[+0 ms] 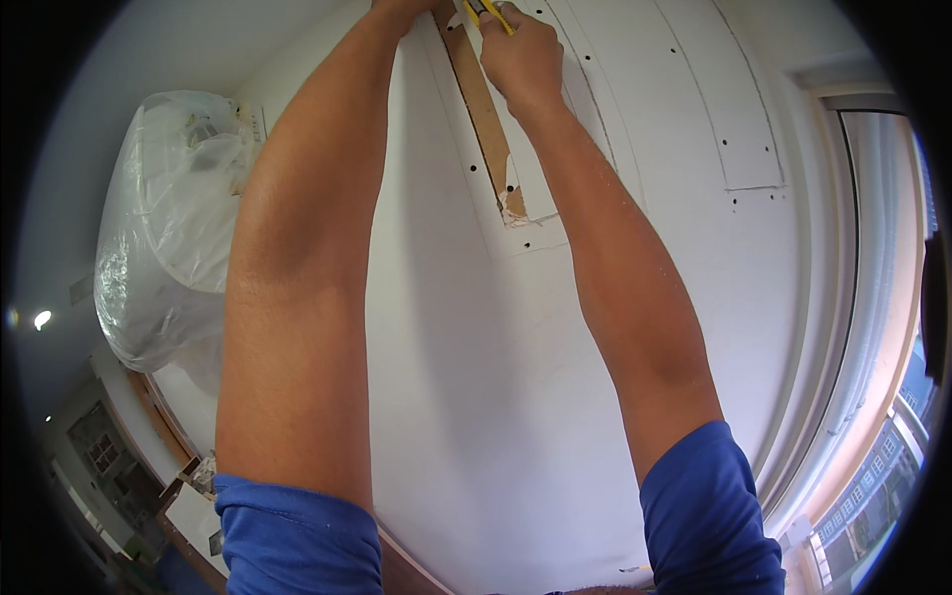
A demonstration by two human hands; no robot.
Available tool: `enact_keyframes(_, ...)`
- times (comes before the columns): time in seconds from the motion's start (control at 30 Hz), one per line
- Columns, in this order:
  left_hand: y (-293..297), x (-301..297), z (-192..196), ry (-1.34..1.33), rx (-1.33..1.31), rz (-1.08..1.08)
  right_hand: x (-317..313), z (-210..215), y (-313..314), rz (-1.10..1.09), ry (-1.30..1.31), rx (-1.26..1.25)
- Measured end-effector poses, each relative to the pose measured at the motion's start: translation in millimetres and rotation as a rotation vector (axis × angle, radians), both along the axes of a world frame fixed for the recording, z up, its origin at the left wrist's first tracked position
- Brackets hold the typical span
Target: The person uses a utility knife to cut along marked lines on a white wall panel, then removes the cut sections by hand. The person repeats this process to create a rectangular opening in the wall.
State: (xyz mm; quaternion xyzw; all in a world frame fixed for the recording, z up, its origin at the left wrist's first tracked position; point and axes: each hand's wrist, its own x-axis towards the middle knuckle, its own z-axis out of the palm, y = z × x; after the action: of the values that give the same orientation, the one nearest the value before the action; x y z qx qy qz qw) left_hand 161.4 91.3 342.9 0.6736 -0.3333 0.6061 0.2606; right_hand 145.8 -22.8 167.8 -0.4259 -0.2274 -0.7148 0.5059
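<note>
Both my arms reach up to a white plasterboard surface. My right hand is closed round a yellow utility knife, held close to the board near the top edge of the view. Beside it runs a long narrow strip where the white facing is gone and a brown layer shows. That strip ends in a ragged, torn patch. My left hand is at the top edge, left of the strip; its fingers are mostly cut off from view. The blade tip cannot be made out.
Dark screw heads and pencilled lines mark the board, with a longer outlined panel on the right. Clear plastic sheeting wraps a bulky object at left. A window frame stands at right. Furniture is lower left.
</note>
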Motion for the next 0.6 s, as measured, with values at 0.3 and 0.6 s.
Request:
enact_keyframes(0.3, 0, -7, -6, 0.075, -0.006, -0.065, -27, -17, 12, 0.129, 0.033, -0.034)
enact_keyframes(0.6, 10, -11, -4, 0.193, -0.098, -0.185, -3, -25, 19, 0.078, 0.066, 0.069)
